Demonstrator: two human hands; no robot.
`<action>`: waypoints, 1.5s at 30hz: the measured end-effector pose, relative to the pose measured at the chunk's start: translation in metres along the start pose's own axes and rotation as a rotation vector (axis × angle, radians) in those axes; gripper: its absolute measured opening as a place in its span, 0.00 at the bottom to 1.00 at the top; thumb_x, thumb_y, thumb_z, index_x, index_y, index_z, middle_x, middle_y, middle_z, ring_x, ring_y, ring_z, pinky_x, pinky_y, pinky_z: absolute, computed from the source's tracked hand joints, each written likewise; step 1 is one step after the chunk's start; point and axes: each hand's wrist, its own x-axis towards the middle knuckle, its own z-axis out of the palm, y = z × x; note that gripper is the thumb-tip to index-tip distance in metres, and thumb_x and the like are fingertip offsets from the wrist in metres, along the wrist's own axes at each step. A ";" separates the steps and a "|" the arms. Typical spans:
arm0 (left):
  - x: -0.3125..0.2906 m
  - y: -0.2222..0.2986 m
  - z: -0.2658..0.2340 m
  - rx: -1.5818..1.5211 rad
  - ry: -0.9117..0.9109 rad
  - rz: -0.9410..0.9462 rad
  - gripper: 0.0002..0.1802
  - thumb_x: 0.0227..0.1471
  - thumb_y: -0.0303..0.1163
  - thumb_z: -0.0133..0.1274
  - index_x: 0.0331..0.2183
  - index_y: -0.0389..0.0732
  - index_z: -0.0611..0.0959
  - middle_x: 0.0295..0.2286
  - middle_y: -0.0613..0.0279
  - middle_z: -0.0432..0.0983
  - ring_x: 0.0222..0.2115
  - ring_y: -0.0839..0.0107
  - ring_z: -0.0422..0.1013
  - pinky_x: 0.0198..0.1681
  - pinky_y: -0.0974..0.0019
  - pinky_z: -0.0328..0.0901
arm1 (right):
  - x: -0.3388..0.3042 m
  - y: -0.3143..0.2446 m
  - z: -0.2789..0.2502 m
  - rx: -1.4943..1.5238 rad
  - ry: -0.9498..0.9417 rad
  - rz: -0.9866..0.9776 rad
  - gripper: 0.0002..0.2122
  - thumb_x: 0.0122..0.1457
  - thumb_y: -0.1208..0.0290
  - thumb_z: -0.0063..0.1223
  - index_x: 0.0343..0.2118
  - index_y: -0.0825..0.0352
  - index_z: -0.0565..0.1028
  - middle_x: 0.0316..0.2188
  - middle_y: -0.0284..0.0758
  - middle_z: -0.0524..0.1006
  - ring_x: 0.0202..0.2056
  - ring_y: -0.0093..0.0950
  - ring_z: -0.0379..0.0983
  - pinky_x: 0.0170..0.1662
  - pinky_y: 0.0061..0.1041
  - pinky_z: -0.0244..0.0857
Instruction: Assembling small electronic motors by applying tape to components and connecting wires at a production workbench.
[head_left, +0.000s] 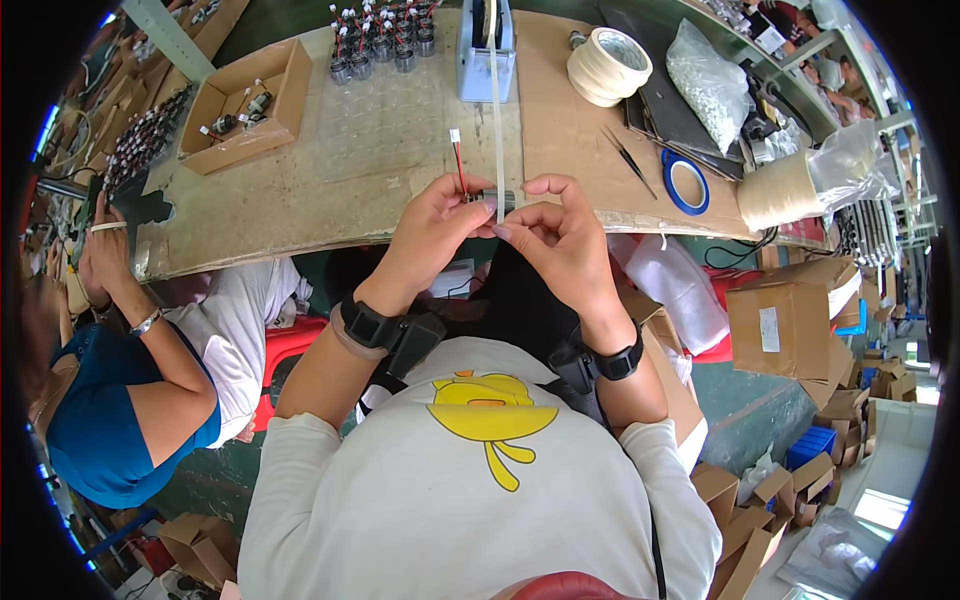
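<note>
At the table's near edge, my left hand is closed round a small dark cylindrical motor. Red and dark wires rise from it to a white connector. A pale strip of tape stretches from a blue-grey tape dispenser down across the motor. My right hand pinches the strip's lower end between thumb and forefinger, close to my left fingertips. My fingers cover part of the motor.
Several wired motors stand in a clear plastic tray. A cardboard box holds loose motors. To the right lie tape rolls, tweezers and a blue tape ring. A co-worker's arm is at left.
</note>
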 end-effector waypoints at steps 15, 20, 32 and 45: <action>0.004 0.001 0.002 -0.002 0.009 0.127 0.14 0.47 0.20 0.51 0.39 0.33 0.70 0.31 0.61 0.70 0.33 0.77 0.69 0.37 0.73 0.67 | -0.002 0.005 0.001 0.262 -0.032 0.064 0.15 0.51 0.82 0.53 0.41 0.69 0.61 0.29 0.35 0.76 0.31 0.16 0.70 0.33 0.11 0.63; 0.003 0.002 0.000 -0.003 -0.025 0.151 0.14 0.48 0.22 0.51 0.39 0.34 0.70 0.31 0.63 0.70 0.33 0.77 0.68 0.37 0.74 0.66 | -0.002 0.005 0.001 0.271 -0.026 0.057 0.15 0.51 0.83 0.52 0.40 0.69 0.62 0.29 0.35 0.75 0.32 0.17 0.70 0.36 0.13 0.64; -0.002 0.001 -0.007 0.016 -0.025 0.098 0.14 0.51 0.24 0.49 0.41 0.34 0.69 0.33 0.63 0.70 0.33 0.77 0.68 0.39 0.73 0.66 | -0.001 -0.003 -0.002 0.376 0.004 0.037 0.14 0.51 0.83 0.51 0.41 0.68 0.64 0.30 0.33 0.74 0.34 0.18 0.70 0.39 0.14 0.63; -0.005 0.002 -0.004 0.052 -0.059 0.119 0.14 0.50 0.22 0.47 0.42 0.33 0.69 0.33 0.62 0.69 0.33 0.78 0.68 0.40 0.73 0.65 | -0.001 0.002 0.003 0.221 0.028 0.019 0.14 0.51 0.80 0.53 0.40 0.69 0.63 0.26 0.34 0.76 0.27 0.14 0.69 0.28 0.11 0.62</action>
